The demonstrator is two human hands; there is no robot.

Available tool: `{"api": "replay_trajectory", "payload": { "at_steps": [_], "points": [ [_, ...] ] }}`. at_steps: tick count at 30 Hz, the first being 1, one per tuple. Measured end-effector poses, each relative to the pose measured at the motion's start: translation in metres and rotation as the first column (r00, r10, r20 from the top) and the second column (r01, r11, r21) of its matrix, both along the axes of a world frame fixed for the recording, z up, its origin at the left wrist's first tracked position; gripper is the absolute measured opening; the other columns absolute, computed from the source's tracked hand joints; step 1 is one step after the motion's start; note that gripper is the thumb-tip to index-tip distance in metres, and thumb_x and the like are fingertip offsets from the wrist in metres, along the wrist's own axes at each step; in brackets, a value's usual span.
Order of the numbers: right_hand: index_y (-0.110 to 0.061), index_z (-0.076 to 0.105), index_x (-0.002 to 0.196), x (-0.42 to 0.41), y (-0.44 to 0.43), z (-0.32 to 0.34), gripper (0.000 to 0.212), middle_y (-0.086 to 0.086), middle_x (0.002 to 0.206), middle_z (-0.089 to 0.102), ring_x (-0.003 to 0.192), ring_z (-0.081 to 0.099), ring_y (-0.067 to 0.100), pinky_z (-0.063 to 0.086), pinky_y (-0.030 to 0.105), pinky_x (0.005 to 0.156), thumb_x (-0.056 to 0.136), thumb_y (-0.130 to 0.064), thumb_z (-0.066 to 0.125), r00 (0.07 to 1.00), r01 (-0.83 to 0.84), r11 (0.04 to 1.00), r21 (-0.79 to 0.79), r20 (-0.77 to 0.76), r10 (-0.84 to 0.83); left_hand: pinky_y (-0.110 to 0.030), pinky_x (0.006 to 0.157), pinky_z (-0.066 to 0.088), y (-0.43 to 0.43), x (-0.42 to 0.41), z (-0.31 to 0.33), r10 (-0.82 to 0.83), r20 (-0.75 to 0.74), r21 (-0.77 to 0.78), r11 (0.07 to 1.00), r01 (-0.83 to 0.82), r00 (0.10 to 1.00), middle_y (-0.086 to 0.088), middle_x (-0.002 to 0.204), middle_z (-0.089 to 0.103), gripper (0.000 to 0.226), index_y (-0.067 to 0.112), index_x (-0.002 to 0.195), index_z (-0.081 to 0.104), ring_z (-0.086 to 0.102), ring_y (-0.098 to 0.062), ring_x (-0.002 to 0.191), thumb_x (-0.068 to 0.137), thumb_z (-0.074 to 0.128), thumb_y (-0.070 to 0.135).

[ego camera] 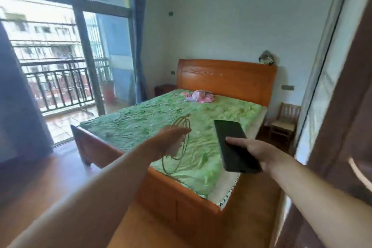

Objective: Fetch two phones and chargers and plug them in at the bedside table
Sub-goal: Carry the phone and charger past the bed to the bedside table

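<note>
the left hand (171, 143) is smeared by motion blur in the middle of the frame. its fingers look mostly straight and close together, but i cannot tell whether the thumb pinches anything. a thin, pale cable (163, 164) hangs at this hand in a few loose loops, one rising above the fingertips and one drooping below the palm. its ends and any plug are too blurred to make out.

the right hand (255, 151), at centre right, grips a phone (231, 155). the thumb lies across the dark face and the other fingers are hidden beneath. the phone is a black slab with a blank screen, tilted so its top end points toward the upper left.

both things are held in the air over the foot of a bed (141, 119) with a crumpled green cover. what is probably a bedside table (165, 87) shows as a dark shape beyond the bed's far left corner, half hidden. a small wooden chair (283, 121) stands at the bed's right, partly cut off by a door frame.
</note>
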State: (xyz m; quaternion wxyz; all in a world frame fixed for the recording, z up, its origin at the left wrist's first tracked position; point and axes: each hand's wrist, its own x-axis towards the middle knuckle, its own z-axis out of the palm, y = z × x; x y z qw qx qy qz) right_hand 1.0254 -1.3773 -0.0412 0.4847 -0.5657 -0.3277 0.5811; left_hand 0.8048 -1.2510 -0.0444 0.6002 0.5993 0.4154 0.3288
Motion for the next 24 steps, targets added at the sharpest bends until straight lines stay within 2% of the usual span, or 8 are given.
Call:
{"api": "replay_trajectory", "payload": {
  "at_steps": [6,10,12,14,16,18,20,24],
  "points": [
    [-0.002,0.066,0.092,-0.132,0.082,-0.023,0.007,0.016,0.074,0.074,0.064,0.072,0.030,0.057,0.035,0.052,0.088,-0.008,0.065,0.974,-0.122,0.986,-0.117,0.178,0.141,-0.020,0.048,0.045,0.028,-0.165,-0.018,0.252,-0.168,0.076,0.967,-0.243,0.953,-0.007,0.071,0.061,0.013,0.013,0.082,0.062,0.056,-0.012,0.052,0.082,0.074,0.020],
    [0.000,0.062,0.101,-0.211,0.118,-0.031,0.016,0.017,0.079,0.068,0.065,0.065,0.030,0.053,0.036,0.050,0.086,0.003,0.064,0.953,-0.098,0.993,-0.063,0.282,0.112,-0.027,0.056,0.049,0.026,-0.248,-0.036,0.390,-0.247,0.103,0.921,-0.376,0.887,-0.005,0.070,0.062,0.020,0.016,0.084,0.064,0.061,-0.018,0.059,0.080,0.076,0.031],
    [0.000,0.057,0.115,-0.243,0.133,-0.034,0.029,0.020,0.090,0.068,0.071,0.067,0.033,0.053,0.039,0.054,0.087,0.000,0.064,0.978,-0.124,0.992,-0.040,0.165,0.129,-0.030,0.056,0.055,0.024,-0.280,-0.044,0.435,-0.249,0.083,0.900,-0.428,0.865,-0.003,0.072,0.063,0.020,0.024,0.082,0.061,0.065,-0.017,0.056,0.079,0.075,0.037],
    [-0.001,0.054,0.120,-0.269,0.148,-0.038,0.032,0.023,0.096,0.071,0.076,0.071,0.036,0.057,0.045,0.055,0.090,-0.007,0.061,0.979,-0.181,0.983,-0.025,-0.100,0.177,-0.034,0.063,0.058,0.025,-0.307,-0.052,0.488,-0.267,0.091,0.871,-0.482,0.831,-0.001,0.074,0.064,0.021,0.031,0.081,0.059,0.064,-0.015,0.056,0.076,0.075,0.044],
    [-0.001,0.056,0.116,-0.293,0.161,-0.042,0.025,0.022,0.090,0.075,0.074,0.074,0.036,0.058,0.047,0.052,0.095,-0.014,0.054,0.895,-0.269,0.963,0.016,-0.365,0.256,-0.038,0.071,0.059,0.026,-0.326,-0.060,0.535,-0.282,0.086,0.841,-0.534,0.796,-0.002,0.079,0.064,0.023,0.036,0.078,0.056,0.063,-0.016,0.062,0.075,0.075,0.048],
    [0.001,0.055,0.121,-0.317,0.177,-0.047,0.031,0.024,0.101,0.073,0.086,0.073,0.037,0.059,0.051,0.067,0.097,-0.016,0.048,0.799,-0.328,0.942,0.076,-0.509,0.319,-0.034,0.067,0.059,0.027,-0.338,-0.067,0.571,-0.302,0.075,0.812,-0.578,0.763,-0.001,0.088,0.064,0.026,0.040,0.080,0.053,0.064,-0.017,0.073,0.074,0.075,0.053],
    [-0.001,0.051,0.128,-0.338,0.193,-0.050,0.038,0.026,0.115,0.067,0.100,0.068,0.040,0.052,0.061,0.084,0.094,-0.017,0.050,0.747,-0.380,0.918,0.113,-0.548,0.376,-0.029,0.065,0.058,0.029,-0.347,-0.070,0.589,-0.319,0.082,0.798,-0.597,0.742,-0.002,0.096,0.062,0.030,0.041,0.089,0.052,0.065,-0.019,0.082,0.073,0.073,0.056],
    [-0.008,0.050,0.123,-0.359,0.233,-0.054,0.041,0.024,0.106,0.068,0.090,0.068,0.040,0.052,0.065,0.075,0.084,-0.017,0.058,0.759,-0.526,0.849,0.058,-0.419,0.499,-0.021,0.055,0.051,0.042,-0.359,-0.061,0.628,-0.379,0.130,0.763,-0.633,0.680,0.000,0.096,0.059,0.033,0.034,0.097,0.054,0.062,-0.020,0.082,0.077,0.071,0.053]
  ]
}}
